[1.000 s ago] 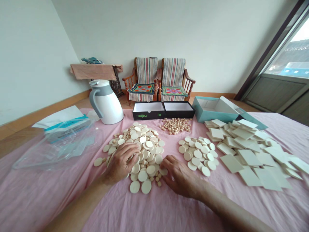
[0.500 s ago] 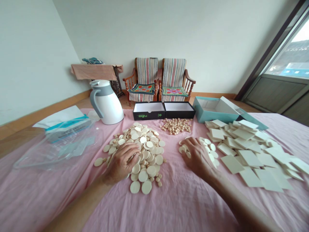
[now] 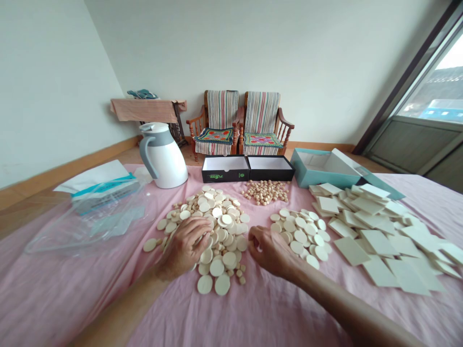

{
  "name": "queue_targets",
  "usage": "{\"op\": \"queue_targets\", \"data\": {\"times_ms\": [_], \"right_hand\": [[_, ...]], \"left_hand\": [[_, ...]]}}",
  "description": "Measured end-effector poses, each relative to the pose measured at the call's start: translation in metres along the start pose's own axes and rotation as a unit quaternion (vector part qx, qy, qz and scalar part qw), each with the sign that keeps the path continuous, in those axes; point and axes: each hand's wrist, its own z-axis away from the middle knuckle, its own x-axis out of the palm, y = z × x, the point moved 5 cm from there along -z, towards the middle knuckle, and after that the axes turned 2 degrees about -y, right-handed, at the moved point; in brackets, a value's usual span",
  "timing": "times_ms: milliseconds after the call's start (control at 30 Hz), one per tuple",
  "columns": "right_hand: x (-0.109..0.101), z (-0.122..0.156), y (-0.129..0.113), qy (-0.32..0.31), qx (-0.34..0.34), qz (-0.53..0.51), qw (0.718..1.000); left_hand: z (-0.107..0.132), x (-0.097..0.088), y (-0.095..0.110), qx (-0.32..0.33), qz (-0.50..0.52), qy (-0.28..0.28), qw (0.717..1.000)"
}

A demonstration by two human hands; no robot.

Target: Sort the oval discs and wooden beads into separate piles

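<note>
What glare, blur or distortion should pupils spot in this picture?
Head view: glare whitens part of the window; the door frame leans, probably through wide-angle distortion; the pink cloth at lower left looks smeared, while the pale discs look sharper.

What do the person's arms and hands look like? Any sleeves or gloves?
No sleeves show on the left forearm or right forearm. The left hand and right hand wear no gloves, and I can't see any rings, watch or bracelet.

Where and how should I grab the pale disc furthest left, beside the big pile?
Likely best: pinch the disc by its rim, coming from the left and above. It lies flat on the pink cloth with that side free, while a small piece sits close by its right edge.
</note>
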Motion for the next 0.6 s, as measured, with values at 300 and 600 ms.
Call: {"op": "queue_targets", "data": {"times_ms": [300,600], "right_hand": [[-0.059,-0.094,0.077,0.066,0.162,0.157,0.972],[-0.02,-0.071,0.04,-0.001,-0.028,0.019,0.999]], "left_hand": [[0.002,0.0,-0.001,-0.008,0.005,-0.003,1.0],[0.002,0.001,-0.002,-0.013,0.006,-0.011,1.0]]}}
